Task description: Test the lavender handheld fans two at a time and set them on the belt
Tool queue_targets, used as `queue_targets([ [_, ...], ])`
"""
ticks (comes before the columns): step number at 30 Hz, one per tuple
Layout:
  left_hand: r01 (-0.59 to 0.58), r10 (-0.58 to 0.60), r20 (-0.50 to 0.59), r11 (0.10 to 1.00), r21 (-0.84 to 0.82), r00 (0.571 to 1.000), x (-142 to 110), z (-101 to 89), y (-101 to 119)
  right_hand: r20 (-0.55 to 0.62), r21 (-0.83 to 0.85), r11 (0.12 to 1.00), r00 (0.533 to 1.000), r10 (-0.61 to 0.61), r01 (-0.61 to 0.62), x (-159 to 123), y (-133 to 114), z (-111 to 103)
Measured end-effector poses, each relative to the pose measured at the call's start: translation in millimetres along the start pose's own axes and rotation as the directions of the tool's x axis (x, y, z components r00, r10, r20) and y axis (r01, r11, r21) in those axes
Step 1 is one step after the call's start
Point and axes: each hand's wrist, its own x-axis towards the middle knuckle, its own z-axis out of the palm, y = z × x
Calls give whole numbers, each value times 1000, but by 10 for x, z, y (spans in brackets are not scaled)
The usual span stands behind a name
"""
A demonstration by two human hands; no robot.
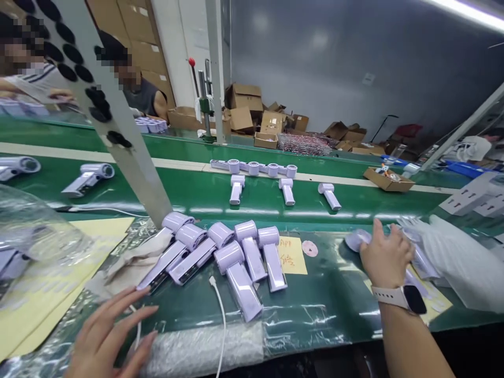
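Note:
Several lilac handheld fans (240,262) lie in a row on the green bench in front of me. My left hand (108,336) rests near the front edge with fingers stretched flat, holding nothing, just below the leftmost fan and beside a white cable (221,310). My right hand (388,257), with a white watch on its wrist, is curled over another lilac fan (356,240) at the right, next to a pile of white plastic bags (457,257).
More fans (286,190) lie on the green conveyor belt behind. A slanted metal post (129,152) rises at left. Yellow note (292,255) on the bench. Two people sit across the belt; cardboard boxes (246,105) are piled at the back.

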Motion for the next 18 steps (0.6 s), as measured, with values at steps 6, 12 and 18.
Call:
queue_targets([
  [6, 172, -166, -79, 983, 69, 983, -103, 35, 54, 122, -4, 1000, 992, -14, 15, 947, -426, 607],
  [12, 150, -139, -94, 981, 121, 986, -161, 91, 108, 200, 4, 993, 973, 114, -117, 1178, -929, 1105],
  [18, 196, -193, -81, 980, 33, 978, -52, 31, 291, 353, 94, 995, 933, -67, 36, 809, -1661, 1131],
])
